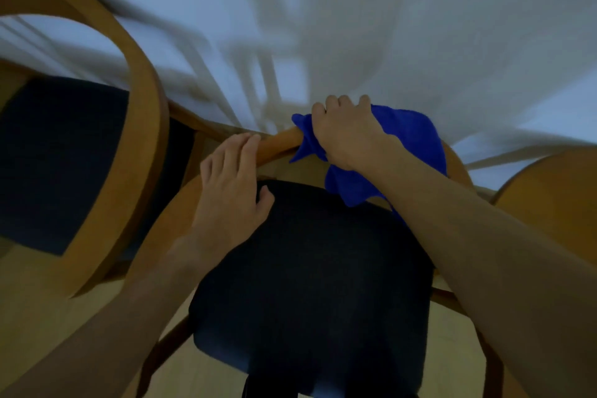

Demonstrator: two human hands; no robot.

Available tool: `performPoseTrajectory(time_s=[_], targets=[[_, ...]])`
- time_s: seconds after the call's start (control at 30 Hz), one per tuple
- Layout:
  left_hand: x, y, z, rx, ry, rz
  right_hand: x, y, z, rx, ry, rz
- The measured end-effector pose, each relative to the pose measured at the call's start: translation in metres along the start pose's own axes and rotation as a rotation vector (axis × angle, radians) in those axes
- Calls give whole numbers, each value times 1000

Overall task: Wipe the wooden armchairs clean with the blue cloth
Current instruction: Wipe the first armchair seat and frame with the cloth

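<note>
A wooden armchair (277,145) with a curved back rail and a dark seat cushion (316,284) stands right below me. My right hand (347,136) grips the blue cloth (416,142) and holds it against the top of the back rail. Part of the cloth hangs down over the inside of the backrest. My left hand (231,187) rests on the rail to the left of the cloth, fingers straight and laid over the wood. The picture is blurred by motion.
A second wooden armchair (142,126) with a dark seat stands close at the left. The curved wooden back of a third chair (549,191) shows at the right edge. White sheer curtains (387,26) hang just behind the chairs. Light wooden floor lies below.
</note>
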State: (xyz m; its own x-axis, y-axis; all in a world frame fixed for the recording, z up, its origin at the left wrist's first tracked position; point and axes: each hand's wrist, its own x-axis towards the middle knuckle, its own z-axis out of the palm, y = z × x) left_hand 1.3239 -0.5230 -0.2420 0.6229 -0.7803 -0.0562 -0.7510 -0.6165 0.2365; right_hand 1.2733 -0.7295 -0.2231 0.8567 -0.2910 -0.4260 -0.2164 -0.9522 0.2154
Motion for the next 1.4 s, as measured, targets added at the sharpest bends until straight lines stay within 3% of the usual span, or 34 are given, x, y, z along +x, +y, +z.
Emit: performPoseTrajectory(time_s=[0.2,0.37,0.5,0.63,0.73,0.8,0.93,1.13,1.4], targets=[[-23,-54,-18,22,-67,-70,23,-67,-8,-107,25,-145],[-68,-111,-38,3,-25,-140,32,-151,-8,-34,97,-345],[-107,-128,-45,-12,-48,-190,35,-147,-12,-16,98,-510],[-116,-126,-48,-36,-42,-175,30,-96,-23,-72,49,-370],[-110,-117,-46,-76,-9,-173,25,-70,-23,-121,-125,-266],[-108,-111,-42,-107,0,-177,27,-78,-20,-113,-89,-261],[-120,-109,-31,-162,-3,-180,34,-122,-15,-91,71,-339],[-176,-124,-23,-265,78,-330,30,-167,-10,-123,94,-465],[-270,-158,-15,-223,-14,-471,-6,-241,-15,-249,186,-689]])
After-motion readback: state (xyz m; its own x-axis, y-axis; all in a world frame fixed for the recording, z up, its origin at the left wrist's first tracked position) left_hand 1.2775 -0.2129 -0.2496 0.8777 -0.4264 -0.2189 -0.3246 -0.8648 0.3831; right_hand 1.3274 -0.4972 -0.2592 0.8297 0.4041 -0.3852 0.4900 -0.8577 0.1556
